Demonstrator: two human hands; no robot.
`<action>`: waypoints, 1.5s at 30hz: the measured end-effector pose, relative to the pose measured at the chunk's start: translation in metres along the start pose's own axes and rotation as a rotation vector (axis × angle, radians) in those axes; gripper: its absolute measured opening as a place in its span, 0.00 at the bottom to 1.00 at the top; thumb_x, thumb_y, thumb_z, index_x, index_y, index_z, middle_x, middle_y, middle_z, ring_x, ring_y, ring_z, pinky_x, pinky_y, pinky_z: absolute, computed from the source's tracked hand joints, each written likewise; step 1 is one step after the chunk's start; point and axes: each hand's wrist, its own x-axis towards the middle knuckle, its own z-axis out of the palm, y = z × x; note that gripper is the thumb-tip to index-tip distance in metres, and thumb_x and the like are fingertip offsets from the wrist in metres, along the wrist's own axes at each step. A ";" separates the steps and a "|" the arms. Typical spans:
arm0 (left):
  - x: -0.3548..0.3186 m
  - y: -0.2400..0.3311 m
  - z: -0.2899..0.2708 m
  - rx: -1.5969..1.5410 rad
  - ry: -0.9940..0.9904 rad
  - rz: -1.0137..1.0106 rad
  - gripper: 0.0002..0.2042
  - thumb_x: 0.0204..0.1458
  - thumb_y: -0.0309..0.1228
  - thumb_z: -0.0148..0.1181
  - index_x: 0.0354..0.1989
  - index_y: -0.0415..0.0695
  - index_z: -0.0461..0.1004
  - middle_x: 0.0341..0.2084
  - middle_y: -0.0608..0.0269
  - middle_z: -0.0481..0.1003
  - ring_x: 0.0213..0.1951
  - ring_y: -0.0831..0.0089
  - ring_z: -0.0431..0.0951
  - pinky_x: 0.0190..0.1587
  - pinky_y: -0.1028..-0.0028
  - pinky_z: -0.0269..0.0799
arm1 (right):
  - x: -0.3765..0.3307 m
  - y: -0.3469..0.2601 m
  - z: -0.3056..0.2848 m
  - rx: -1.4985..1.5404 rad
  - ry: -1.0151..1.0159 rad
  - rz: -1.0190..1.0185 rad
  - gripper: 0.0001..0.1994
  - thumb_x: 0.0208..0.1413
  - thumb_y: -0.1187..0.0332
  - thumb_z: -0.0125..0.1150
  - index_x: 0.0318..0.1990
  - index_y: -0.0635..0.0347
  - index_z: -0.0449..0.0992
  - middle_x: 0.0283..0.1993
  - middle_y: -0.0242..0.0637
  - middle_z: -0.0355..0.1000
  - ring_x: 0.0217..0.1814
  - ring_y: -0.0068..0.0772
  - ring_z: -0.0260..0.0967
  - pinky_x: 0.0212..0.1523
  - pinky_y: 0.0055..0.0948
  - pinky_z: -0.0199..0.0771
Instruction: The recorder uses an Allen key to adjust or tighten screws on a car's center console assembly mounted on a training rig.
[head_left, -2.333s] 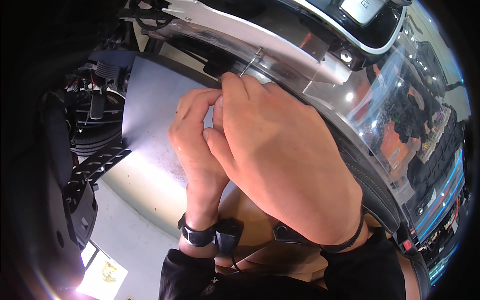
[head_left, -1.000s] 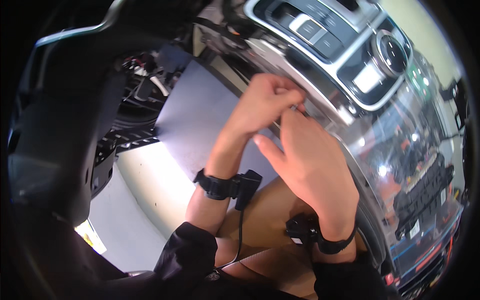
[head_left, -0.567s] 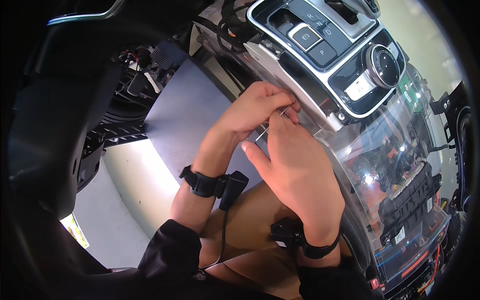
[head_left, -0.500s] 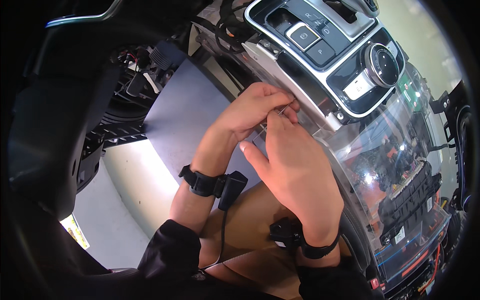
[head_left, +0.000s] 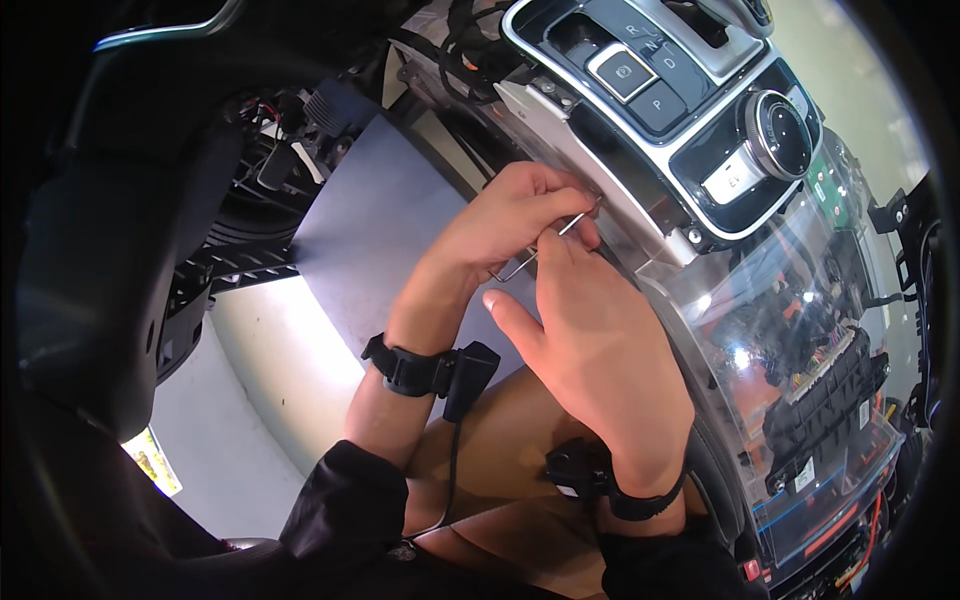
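Note:
A thin metal hex key [head_left: 518,268], bent at its near end, runs slantwise between my hands beside the side panel of a car's centre console. My left hand [head_left: 515,215] is closed, its thumb and fingers pinching the far part of the key close to the panel [head_left: 590,170]. Over the key's middle lie the bent fingers of my right hand [head_left: 605,325]. The right thumb sticks out apart, and the undersides of those fingers are hidden. Whatever the key's far tip meets is covered by my left fingers.
Above my hands sits the console top with gear buttons [head_left: 640,85] and a round dial [head_left: 778,135]. A clear plastic cover [head_left: 740,300] over wiring lies to the right. A grey flat panel [head_left: 370,200] stands left. Black wrist straps with small devices [head_left: 470,380] ring both wrists.
More of the hex key now shows between my hands, including its bent near end. Both hands stay close together at the panel. The whole view has shifted slightly.

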 end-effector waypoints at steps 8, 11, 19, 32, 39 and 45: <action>-0.014 -0.008 -0.013 -0.295 0.140 -0.001 0.08 0.60 0.32 0.57 0.36 0.39 0.75 0.27 0.58 0.78 0.31 0.70 0.79 0.39 0.72 0.77 | 0.003 -0.004 -0.005 0.054 -0.119 0.010 0.25 0.57 0.61 0.64 0.55 0.72 0.68 0.38 0.52 0.73 0.42 0.52 0.72 0.43 0.45 0.73; -0.016 -0.010 -0.013 -0.366 0.145 0.027 0.08 0.61 0.33 0.56 0.35 0.40 0.74 0.27 0.59 0.77 0.32 0.69 0.78 0.40 0.71 0.77 | 0.006 -0.004 -0.007 0.064 -0.104 -0.007 0.25 0.57 0.61 0.64 0.56 0.72 0.68 0.38 0.52 0.73 0.42 0.53 0.72 0.43 0.45 0.72; -0.014 -0.008 -0.010 -0.532 0.168 0.145 0.09 0.62 0.32 0.55 0.39 0.37 0.74 0.29 0.60 0.77 0.33 0.70 0.78 0.40 0.69 0.78 | 0.003 -0.006 -0.009 0.074 -0.157 0.004 0.27 0.57 0.62 0.64 0.58 0.72 0.67 0.38 0.51 0.73 0.43 0.52 0.71 0.44 0.45 0.72; -0.021 -0.021 -0.030 -0.930 0.226 0.019 0.09 0.62 0.34 0.48 0.40 0.42 0.70 0.27 0.62 0.72 0.29 0.72 0.73 0.29 0.74 0.69 | 0.007 -0.006 -0.009 0.159 -0.151 -0.027 0.33 0.58 0.62 0.65 0.64 0.76 0.61 0.57 0.58 0.70 0.59 0.55 0.69 0.57 0.42 0.71; -0.077 -0.025 -0.012 -0.578 0.143 0.001 0.16 0.65 0.41 0.44 0.38 0.40 0.71 0.23 0.68 0.66 0.25 0.80 0.65 0.25 0.79 0.60 | 0.008 -0.005 0.002 0.114 -0.158 -0.028 0.39 0.57 0.62 0.66 0.68 0.78 0.53 0.67 0.64 0.60 0.68 0.56 0.62 0.65 0.40 0.67; -0.090 -0.015 -0.007 0.141 0.346 0.150 0.15 0.60 0.40 0.58 0.41 0.39 0.73 0.19 0.75 0.59 0.21 0.83 0.58 0.23 0.77 0.54 | 0.009 -0.003 0.004 0.090 -0.130 -0.044 0.43 0.58 0.62 0.64 0.71 0.78 0.46 0.71 0.65 0.54 0.71 0.60 0.58 0.66 0.41 0.65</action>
